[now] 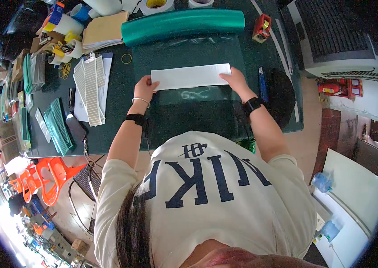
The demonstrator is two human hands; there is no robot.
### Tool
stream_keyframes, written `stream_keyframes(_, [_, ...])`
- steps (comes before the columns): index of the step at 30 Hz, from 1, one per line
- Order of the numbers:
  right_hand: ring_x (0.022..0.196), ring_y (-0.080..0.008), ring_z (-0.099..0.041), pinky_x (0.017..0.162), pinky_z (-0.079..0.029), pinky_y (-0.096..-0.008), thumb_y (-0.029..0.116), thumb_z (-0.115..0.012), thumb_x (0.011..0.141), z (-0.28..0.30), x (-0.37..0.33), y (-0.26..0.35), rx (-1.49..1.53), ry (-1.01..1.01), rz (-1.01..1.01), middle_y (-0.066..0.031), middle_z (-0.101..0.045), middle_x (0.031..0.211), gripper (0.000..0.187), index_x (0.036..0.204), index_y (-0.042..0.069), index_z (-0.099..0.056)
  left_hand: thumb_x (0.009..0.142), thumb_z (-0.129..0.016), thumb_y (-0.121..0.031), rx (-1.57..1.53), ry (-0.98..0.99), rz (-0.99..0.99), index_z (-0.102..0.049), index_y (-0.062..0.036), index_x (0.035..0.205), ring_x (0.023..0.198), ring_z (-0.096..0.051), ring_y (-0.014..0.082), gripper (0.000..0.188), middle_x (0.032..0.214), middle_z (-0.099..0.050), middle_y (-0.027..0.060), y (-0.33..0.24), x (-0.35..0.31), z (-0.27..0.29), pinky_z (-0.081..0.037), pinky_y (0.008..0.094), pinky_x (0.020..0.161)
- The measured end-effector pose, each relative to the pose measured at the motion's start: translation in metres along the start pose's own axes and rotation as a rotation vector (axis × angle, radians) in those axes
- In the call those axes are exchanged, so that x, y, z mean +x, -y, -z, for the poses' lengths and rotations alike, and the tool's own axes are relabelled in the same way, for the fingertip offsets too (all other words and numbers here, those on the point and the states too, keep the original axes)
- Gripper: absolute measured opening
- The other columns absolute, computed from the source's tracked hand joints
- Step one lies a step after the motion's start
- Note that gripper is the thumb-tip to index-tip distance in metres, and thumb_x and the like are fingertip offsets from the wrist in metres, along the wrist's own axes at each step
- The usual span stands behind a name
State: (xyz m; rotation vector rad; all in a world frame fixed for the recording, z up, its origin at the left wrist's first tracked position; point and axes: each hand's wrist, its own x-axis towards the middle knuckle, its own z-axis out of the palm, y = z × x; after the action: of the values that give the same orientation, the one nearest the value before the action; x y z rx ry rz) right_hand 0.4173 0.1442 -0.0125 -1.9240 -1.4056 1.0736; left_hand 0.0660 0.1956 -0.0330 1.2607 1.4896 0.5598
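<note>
A long white strip (191, 77), like paper or thin sheet, is stretched between my two hands over the dark green table. My left hand (146, 85) pinches its left end, thumb on top. Its right end is gripped by my right hand (235, 81), with the thumb laid over the face. Beneath the strip, a sheet of clear film (184, 49) lies on the table. Just behind that film rests a large roll of green translucent film (182, 27).
On the left lie a clipboard (107, 85) with white slatted strips (91, 89), green slatted pieces (58, 127) and a dark scraper-like blade (75, 128). A red tape dispenser (262, 27), a blue cutter (262, 85) and a metal ruler (294, 96) are on the right.
</note>
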Motion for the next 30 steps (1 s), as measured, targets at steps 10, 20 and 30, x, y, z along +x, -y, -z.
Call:
stream_keyframes(10, [0.086,-0.0374,-0.057,0.073,-0.048,-0.0438,0.042,-0.071,0.073,0.083,-0.057,-0.026,-0.779,-0.383,0.129,-0.0166,-0.056,0.094,0.051,0.096,0.0,-0.056,0.078,-0.069,-0.02,0.614,-0.032,-0.446,-0.053,-0.006,0.119,0.108,-0.052,0.0276,0.046,0.125,-0.049,0.0138,0.001,-0.054,0.004,-0.044,0.0381,0.091])
stream_keyframes(20, [0.073,-0.0347,-0.062,0.064,-0.049,-0.0424,0.037,-0.063,0.082,0.097,-0.069,-0.065,-0.721,-0.329,-0.282,-0.0175,-0.062,0.081,0.044,0.098,-0.002,-0.051,0.081,-0.063,-0.027,0.857,0.153,-0.801,-0.049,-0.007,0.124,0.127,-0.037,0.0329,0.049,0.136,-0.041,0.013,0.01,-0.113,-0.017,-0.027,0.0454,0.108])
stream_keyframes(30, [0.085,-0.0303,-0.062,0.072,-0.048,-0.0346,0.028,-0.057,0.088,0.008,0.003,0.061,-0.302,0.047,0.381,-0.014,-0.064,0.094,0.034,0.112,0.004,-0.054,0.081,-0.063,-0.021,0.618,-0.096,-0.495,-0.052,-0.0113,0.119,0.12,-0.042,0.032,0.041,0.131,-0.046,0.0123,0.037,-0.068,0.035,-0.033,0.0438,0.102])
